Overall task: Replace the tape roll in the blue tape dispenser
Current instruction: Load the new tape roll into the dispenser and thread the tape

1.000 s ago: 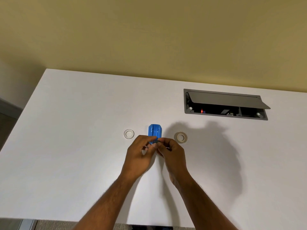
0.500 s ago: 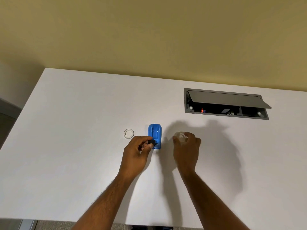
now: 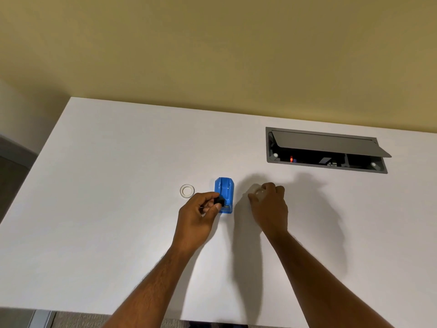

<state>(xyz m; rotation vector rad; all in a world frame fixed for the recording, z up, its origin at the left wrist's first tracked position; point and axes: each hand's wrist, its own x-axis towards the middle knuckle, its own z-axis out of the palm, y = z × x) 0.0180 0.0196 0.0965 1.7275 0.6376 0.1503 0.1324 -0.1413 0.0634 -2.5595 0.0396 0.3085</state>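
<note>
The blue tape dispenser lies on the white table, its roll cavity showing no roll. My left hand pinches a small black spindle at the dispenser's near left edge. To the right, my right hand has its fingers closed over a clear tape roll resting on the table; most of that roll is hidden under the fingers. A thin white ring, a tape core, lies flat left of the dispenser.
A grey recessed cable box with its lid propped open sits in the table at the back right. A yellow wall rises behind the table. The table's left edge drops off to the floor.
My hands separated from the dispenser's front. The left hand came away holding the black spindle, and the right hand moved right and closed over the tape roll.
</note>
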